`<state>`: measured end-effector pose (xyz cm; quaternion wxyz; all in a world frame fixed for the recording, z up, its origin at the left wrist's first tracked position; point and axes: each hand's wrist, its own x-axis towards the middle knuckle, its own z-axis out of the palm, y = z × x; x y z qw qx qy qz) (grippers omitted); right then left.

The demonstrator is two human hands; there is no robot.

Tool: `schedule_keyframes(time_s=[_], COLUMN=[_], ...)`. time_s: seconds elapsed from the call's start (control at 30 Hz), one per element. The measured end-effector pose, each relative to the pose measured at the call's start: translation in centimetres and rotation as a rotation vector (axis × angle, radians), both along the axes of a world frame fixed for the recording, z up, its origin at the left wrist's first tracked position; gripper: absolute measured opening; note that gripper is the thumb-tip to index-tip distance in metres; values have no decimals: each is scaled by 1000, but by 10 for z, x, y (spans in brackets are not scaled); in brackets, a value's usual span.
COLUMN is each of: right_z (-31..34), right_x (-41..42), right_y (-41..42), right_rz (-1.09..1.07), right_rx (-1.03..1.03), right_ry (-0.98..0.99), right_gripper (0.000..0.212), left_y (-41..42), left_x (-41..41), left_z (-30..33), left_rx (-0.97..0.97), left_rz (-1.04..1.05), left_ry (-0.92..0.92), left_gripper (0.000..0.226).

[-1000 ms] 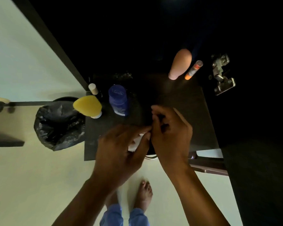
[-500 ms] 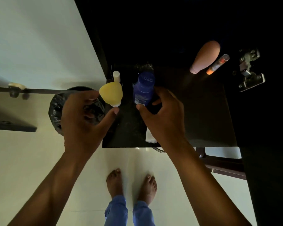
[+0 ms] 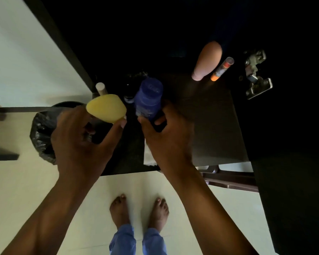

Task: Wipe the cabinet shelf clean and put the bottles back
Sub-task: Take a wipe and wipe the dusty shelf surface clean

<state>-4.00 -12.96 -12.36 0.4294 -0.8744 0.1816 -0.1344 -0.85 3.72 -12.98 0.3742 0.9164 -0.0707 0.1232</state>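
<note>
**Both hands on bottles at the shelf's front left**

On the dark cabinet shelf (image 3: 217,129), seen from the head camera, the left hand (image 3: 81,142) reaches the yellow plastic bottle (image 3: 106,108): its thumb tip touches the bottle's lower right edge and its curled fingers lie against the left side, so the bottle sits pinched between them. The right hand (image 3: 169,140) wraps the lower part of the blue plastic bottle (image 3: 149,98), thumb on the left side and fingers curled round the right. The two bottles stand just beside each other. A small white-capped bottle (image 3: 100,88) stands behind the yellow one. At the back right, well apart from the hands, stand a peach-coloured bottle (image 3: 207,60) and a thin orange-tipped tube (image 3: 222,69), side by side. A white cloth (image 3: 148,155) lies under the right wrist near the shelf's front edge. A bin lined with a black bag (image 3: 42,133) stands on the floor to the left.

Half a second ago the left thumb was just short of the yellow bottle; a second ago both hands were together at the cloth.
</note>
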Motion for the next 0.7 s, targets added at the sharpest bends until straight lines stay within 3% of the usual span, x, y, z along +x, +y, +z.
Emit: schedule_keyframes(time_s=[0.13, 0.33, 0.47, 0.7], right_z=[11, 8, 8, 5], right_x=[-5, -1, 5, 5], right_y=[-41, -104, -123, -127], right_rz=[-190, -452, -486, -461], right_rx=[-35, -199, -236, -261], right_ry=[-10, 31, 68, 88], right_gripper=[20, 31, 37, 40], left_y=[-46, -143, -182, -202], left_x=[-3, 7, 32, 37], left_z=[19, 16, -2, -24], left_rx=[-70, -175, -213, -170], left_rz=[-171, -267, -254, -263], left_ry=[-103, 12, 65, -1], left_gripper=[35, 27, 36, 44])
